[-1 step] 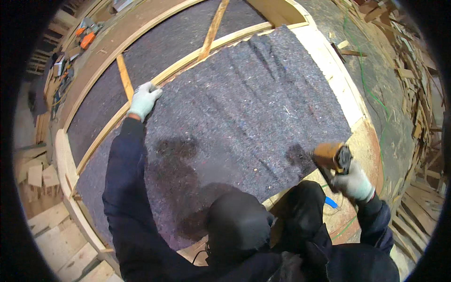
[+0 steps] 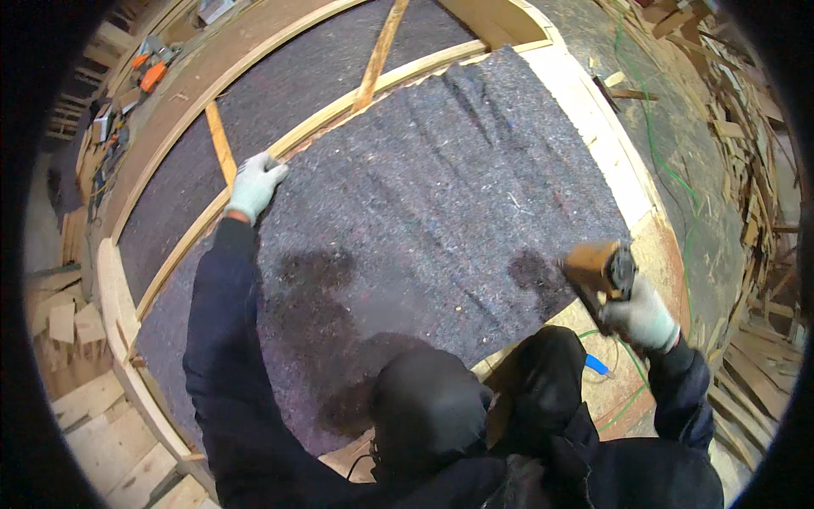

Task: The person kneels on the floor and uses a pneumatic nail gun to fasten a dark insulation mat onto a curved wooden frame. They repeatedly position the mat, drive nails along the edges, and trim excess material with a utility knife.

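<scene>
A grey speckled felt sheet (image 2: 407,229) lies over a curved wooden frame (image 2: 390,78), with darker patches on its near part. My left hand (image 2: 257,187), in a pale glove, is closed at the sheet's far left edge, beside the inner rail. Part of its fingers is hidden. In my right hand (image 2: 644,316), also gloved, is a tan and black pneumatic staple gun (image 2: 593,265), the fingers wrapped round its grip. The gun is over the sheet's right edge, next to a bare wood-chip board (image 2: 657,250); whether it touches cannot be seen.
A green hose (image 2: 653,127) runs along the floor at the right. Near my knee lies a blue-handled tool (image 2: 598,365). Scrap wood (image 2: 750,187) is heaped far right, and wood blocks (image 2: 72,324) lie at left. Orange tools (image 2: 153,76) rest at the far left.
My right hand and the staple gun have shifted slightly up in the picture. My left hand stays at the sheet's edge; the whole view has moved a little.
</scene>
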Action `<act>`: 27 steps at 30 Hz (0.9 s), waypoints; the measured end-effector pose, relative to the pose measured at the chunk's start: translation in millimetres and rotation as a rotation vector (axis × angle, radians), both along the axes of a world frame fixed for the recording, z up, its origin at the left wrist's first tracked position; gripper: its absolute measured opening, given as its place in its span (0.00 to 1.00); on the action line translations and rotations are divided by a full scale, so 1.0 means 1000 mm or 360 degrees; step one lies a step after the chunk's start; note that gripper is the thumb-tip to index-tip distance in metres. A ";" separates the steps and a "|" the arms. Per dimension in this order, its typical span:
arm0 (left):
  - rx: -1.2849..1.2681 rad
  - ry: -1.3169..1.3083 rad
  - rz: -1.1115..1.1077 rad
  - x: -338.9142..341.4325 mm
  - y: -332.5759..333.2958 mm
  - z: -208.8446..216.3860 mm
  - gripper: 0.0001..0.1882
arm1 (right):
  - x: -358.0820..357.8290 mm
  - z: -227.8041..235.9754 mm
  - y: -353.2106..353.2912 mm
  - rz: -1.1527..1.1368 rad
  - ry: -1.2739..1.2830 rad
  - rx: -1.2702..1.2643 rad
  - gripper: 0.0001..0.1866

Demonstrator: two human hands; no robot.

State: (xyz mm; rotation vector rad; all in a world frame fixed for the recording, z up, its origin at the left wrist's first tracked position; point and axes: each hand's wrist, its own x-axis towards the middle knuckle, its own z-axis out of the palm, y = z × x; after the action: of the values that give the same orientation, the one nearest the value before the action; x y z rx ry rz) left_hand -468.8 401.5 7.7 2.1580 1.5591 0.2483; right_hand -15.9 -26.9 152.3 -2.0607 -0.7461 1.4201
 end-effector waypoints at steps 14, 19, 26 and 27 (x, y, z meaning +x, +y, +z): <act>-0.0115 -0.0227 0.0047 -0.002 -0.002 0.001 0.10 | 0.098 -0.025 0.277 0.0508 -0.0585 0.0407 0.15; -0.0221 -0.0323 0.0012 -0.010 0.005 -0.005 0.13 | 0.093 -0.040 0.294 0.0406 -0.0534 0.0369 0.14; -0.0237 -0.0451 -0.0254 0.051 0.024 0.023 0.18 | 0.109 -0.043 0.246 0.0353 -0.0347 0.0416 0.12; -0.0185 -0.0543 -0.0330 0.080 0.025 0.024 0.19 | 0.111 -0.041 0.239 0.0319 -0.0355 0.0374 0.11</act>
State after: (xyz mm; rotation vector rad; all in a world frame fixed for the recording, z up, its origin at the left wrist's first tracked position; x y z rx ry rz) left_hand -389.3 426.5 31.9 2.0398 1.1252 0.4209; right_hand 95.2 212.1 111.3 -2.0219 -1.1813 1.1486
